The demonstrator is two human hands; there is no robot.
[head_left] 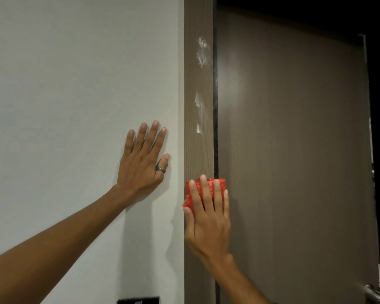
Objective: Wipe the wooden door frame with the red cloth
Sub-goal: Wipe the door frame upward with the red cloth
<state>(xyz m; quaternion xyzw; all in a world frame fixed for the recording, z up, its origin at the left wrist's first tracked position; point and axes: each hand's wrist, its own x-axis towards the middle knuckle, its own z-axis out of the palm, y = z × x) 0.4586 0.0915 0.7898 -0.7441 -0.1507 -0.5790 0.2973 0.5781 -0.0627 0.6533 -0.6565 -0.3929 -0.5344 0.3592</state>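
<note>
Head view: right hand (207, 218) lies flat over the red cloth (198, 189), pressing it against the wooden door frame (198, 154). Grip state, right: fingers extended and slightly spread, palm down on the cloth, thumb at the cloth's left edge; not a closed fist, the cloth is pinned rather than pinched. Cloth is bunched, showing above and to the left of the fingertips, and spans the frame's width. Above the right grip, on the frame's face, sit three white smears (199, 110), one just above the other, the topmost (202, 51) well above the cloth. Left hand (144, 161) is to the left of the right grip and slightly higher, open and empty, palm flat on the white wall (75, 84), fingers spread upward, a dark ring (160, 170) on the thumb. Thumb tip lies near the frame's left edge, not touching it. Right of the right grip: a dark gap, then the brown door (294, 150). Metal handle (374, 294) shows at the door's lower right. Below the left grip, a black switch plate (138, 300) sits at the wall's bottom edge.
</note>
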